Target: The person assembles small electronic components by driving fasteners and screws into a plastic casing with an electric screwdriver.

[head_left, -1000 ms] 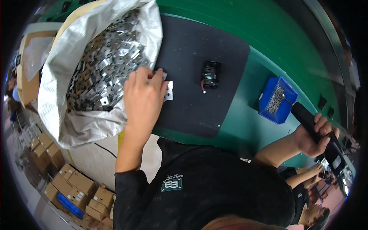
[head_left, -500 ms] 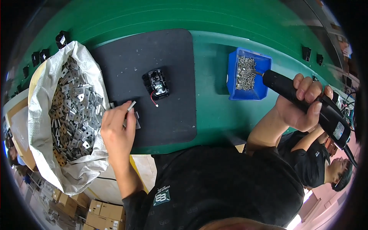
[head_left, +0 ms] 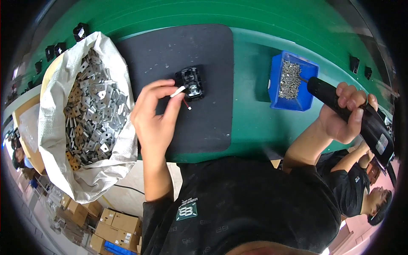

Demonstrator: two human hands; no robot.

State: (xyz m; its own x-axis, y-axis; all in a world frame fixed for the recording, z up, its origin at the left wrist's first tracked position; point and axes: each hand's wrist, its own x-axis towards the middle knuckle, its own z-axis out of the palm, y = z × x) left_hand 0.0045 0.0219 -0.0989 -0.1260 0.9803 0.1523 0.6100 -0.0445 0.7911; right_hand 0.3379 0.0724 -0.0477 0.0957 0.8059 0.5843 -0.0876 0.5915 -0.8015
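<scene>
Between the thumb and fingers of my left hand (head_left: 155,112) is a small silver metal plate (head_left: 177,91), seen nearly edge-on. It is close beside a black plastic housing (head_left: 192,80) on the black mat (head_left: 204,131). A red wire with a small white connector (head_left: 189,108) comes out of the housing. My right hand (head_left: 346,114) is wrapped round a black electric screwdriver (head_left: 329,93), tilted so its bit reaches into the blue bin (head_left: 312,72). Silver screws (head_left: 290,80) are heaped in that bin; whether the bit touches one I cannot tell.
A white woven sack (head_left: 51,127) full of small metal plates (head_left: 95,102) stands left of the mat. Black parts (head_left: 80,32) sit along the far left, more (head_left: 354,64) at far right. A co-worker (head_left: 352,178) is at my right; cardboard boxes (head_left: 117,229) stand lower left.
My left hand has moved right and forward from beside the sack to the housing, carrying the metal plate. My right hand keeps the screwdriver over the screw bin. The whole view has shifted slightly.
</scene>
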